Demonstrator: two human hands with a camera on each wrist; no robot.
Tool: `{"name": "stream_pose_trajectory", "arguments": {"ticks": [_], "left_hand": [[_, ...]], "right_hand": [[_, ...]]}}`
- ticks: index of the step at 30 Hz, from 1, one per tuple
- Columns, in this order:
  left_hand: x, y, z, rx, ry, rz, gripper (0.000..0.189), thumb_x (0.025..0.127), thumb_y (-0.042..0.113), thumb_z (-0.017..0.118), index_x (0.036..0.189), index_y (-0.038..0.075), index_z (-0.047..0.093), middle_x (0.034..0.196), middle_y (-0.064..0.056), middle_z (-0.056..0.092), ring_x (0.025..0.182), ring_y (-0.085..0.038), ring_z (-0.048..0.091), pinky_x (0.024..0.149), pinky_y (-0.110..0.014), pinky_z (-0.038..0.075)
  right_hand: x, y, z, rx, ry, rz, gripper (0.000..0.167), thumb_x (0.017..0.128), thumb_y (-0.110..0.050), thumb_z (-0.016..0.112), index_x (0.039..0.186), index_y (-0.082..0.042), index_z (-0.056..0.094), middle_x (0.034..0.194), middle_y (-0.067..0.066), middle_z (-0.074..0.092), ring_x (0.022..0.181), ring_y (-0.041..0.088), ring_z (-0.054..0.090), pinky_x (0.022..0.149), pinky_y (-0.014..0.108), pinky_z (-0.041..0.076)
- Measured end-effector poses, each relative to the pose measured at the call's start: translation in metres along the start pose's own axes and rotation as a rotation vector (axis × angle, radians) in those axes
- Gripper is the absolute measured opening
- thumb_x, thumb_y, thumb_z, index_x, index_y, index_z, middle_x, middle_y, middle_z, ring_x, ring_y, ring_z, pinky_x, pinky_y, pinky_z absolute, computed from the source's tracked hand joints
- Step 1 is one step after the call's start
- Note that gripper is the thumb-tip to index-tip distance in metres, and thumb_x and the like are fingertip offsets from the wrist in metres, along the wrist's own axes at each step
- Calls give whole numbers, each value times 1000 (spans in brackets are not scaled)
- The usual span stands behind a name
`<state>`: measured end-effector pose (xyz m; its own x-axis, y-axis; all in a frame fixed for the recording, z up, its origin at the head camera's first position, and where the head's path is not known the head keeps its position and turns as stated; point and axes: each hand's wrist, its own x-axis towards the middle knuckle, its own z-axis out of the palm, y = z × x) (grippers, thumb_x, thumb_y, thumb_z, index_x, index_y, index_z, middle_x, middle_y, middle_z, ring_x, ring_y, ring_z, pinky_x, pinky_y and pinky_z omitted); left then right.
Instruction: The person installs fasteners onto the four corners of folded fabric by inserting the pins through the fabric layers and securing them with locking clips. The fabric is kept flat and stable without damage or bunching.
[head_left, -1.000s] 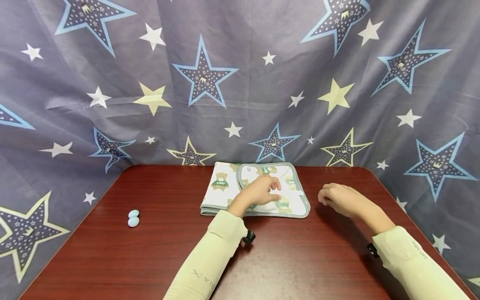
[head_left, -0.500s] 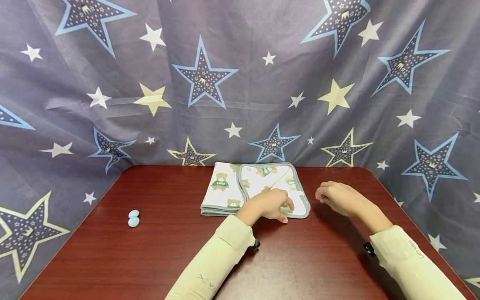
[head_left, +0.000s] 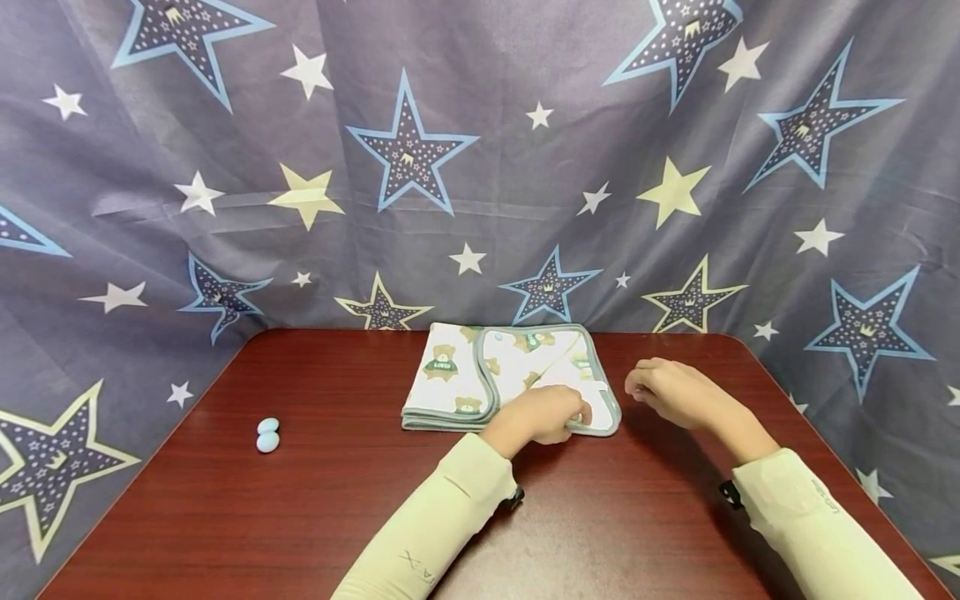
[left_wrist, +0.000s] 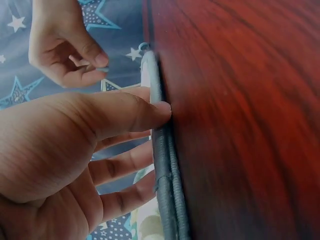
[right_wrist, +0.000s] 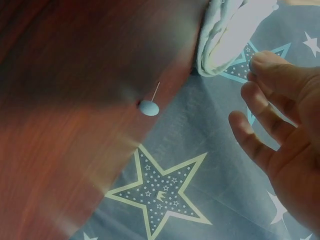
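A folded white baby blanket (head_left: 447, 367) with teddy-bear prints and grey-blue binding lies at the table's back middle. My left hand (head_left: 546, 414) is at its front edge; in the left wrist view, the thumb (left_wrist: 145, 115) lies outside the bound edge (left_wrist: 172, 200) and the fingers behind, pinching it. My right hand (head_left: 671, 390) hovers just right of the blanket. Thumb and forefinger there pinch a small blue-grey thing (left_wrist: 104, 69), apparently a pin's head, mostly hidden. A pin (right_wrist: 149, 107) with an oval pale-blue head and thin shaft shows on the table in the right wrist view.
Two pale-blue ovals (head_left: 267, 435), like pin heads, lie at the left of the red-brown table (head_left: 337, 500). A pale-blue dot (head_left: 498, 337) shows on the blanket near its back edge. A grey star-patterned curtain (head_left: 480, 167) hangs behind the table.
My left hand has come down from above the blanket to its front edge and closed its fingers on it. My right hand has shifted slightly left, nearer the blanket.
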<state>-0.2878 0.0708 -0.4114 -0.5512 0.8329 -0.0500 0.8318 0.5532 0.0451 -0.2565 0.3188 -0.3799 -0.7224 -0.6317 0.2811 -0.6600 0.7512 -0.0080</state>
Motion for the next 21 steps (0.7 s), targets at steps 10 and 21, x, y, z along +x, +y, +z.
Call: {"name": "stream_pose_trajectory", "arguments": {"ticks": [10, 21], "left_hand": [[0, 3, -2, -53, -2, -91, 43, 92, -1, 63, 126, 24, 71, 120, 5, 70, 111, -16, 66, 93, -28, 51], [2, -2, 1, -50, 167, -105, 10, 96, 16, 70, 103, 22, 73, 96, 7, 72, 94, -12, 68, 82, -36, 54]], "right_hand": [[7, -6, 3, 25, 22, 11, 25, 84, 3, 75, 87, -21, 68, 85, -8, 60, 80, 10, 58, 71, 34, 51], [16, -13, 3, 76, 96, -27, 22, 86, 4, 74, 92, -17, 70, 90, -5, 65, 86, 12, 62, 77, 37, 52]]}}
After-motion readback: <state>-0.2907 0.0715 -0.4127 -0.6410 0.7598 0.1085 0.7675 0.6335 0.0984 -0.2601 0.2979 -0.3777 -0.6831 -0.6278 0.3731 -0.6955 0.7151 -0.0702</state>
